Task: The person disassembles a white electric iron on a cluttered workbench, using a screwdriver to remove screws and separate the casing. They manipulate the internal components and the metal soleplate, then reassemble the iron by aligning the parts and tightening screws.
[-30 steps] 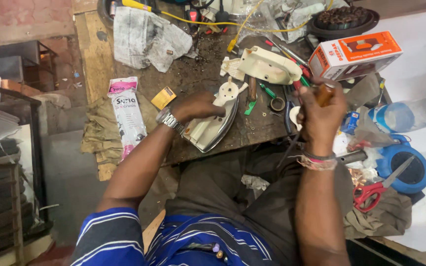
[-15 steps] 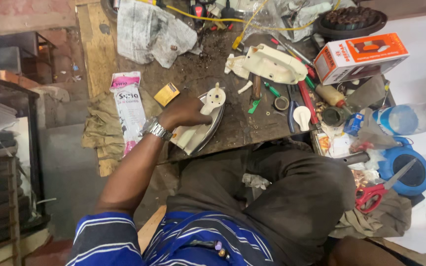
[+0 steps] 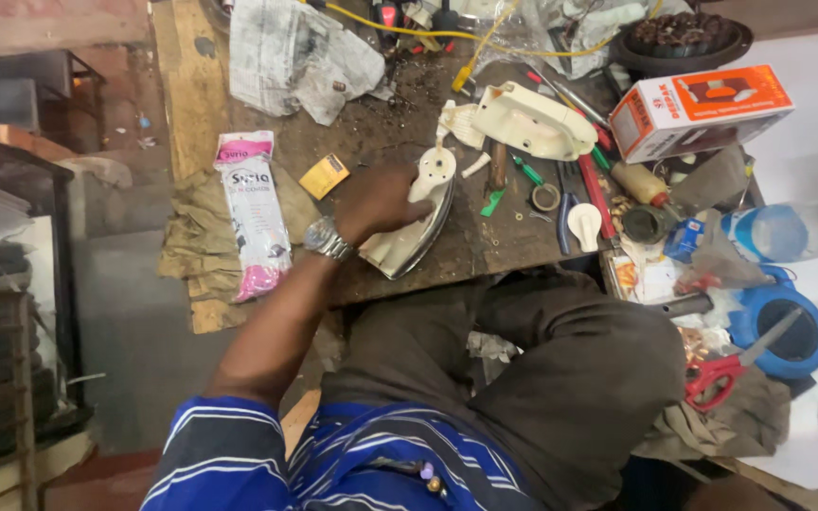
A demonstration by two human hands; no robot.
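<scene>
I look down on a dark, scuffed wooden worktop (image 3: 381, 132) littered with grit and small parts. My left hand (image 3: 381, 201) lies closed over the cream-coloured clothes iron body with its shiny metal soleplate (image 3: 416, 222), which rests tilted near the worktop's front edge; the fingers curl around its side, and a silver metal wristwatch (image 3: 328, 239) sits on that wrist. My right hand is out of view, so I cannot tell how it is held.

Just behind the iron lies a cream plastic iron cover shell (image 3: 532, 121), and beside it a red-handled screwdriver (image 3: 596, 196), a small roll of tape (image 3: 546, 197) and a white round plastic knob (image 3: 584, 225). A small yellow cardboard box (image 3: 324, 176) sits left of my hand, and further left a long white and pink plastic packet (image 3: 253, 213) lies across a rumpled khaki cloth (image 3: 191, 237) that hangs over the worktop's edge. A crumpled sheet of newspaper (image 3: 295, 57) is at the back, with a yellow cable (image 3: 400, 24) running past it. On the right are an orange and white cardboard carton (image 3: 698, 109), a blue plastic round tape holder (image 3: 788, 331) and red-handled scissors (image 3: 721, 374).

The floor on the left is grey concrete (image 3: 115, 284), with dark metal frames (image 3: 11, 312) standing beside it. My knees in dark trousers (image 3: 542, 369) fill the foreground.
</scene>
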